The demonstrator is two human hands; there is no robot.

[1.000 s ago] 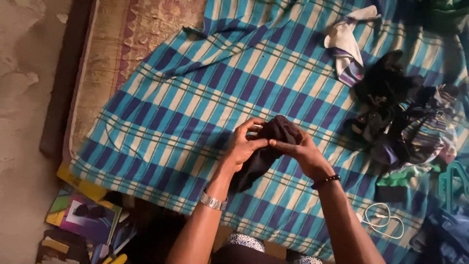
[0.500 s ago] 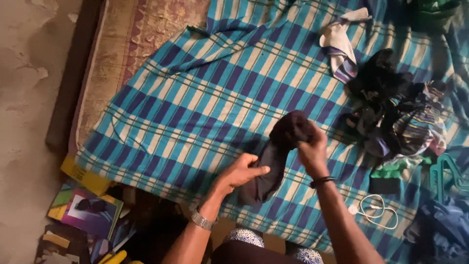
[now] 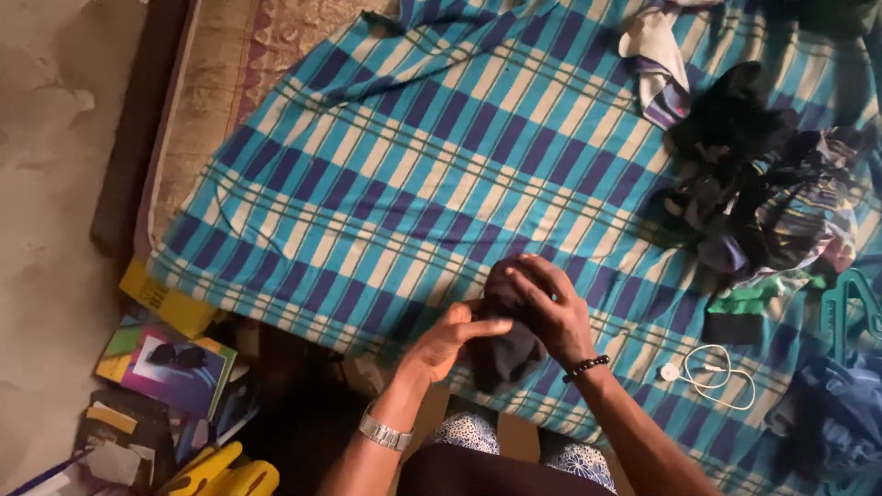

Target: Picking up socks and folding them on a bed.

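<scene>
My right hand (image 3: pixel 549 312) is clamped over a dark sock (image 3: pixel 503 344), my left hand (image 3: pixel 448 342) pinching it just beside; the grip sits on the bed's checked sheet (image 3: pixel 395 184), clothes pile (image 3: pixel 763 193) beyond.

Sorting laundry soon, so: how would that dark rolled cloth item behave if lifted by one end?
The dark cloth item would probably flop: its lower end already hangs limp below the right hand. It seems light, since the left hand steadies it with fingertips only. It likely won't roll or slide far on the checked sheet.
</scene>
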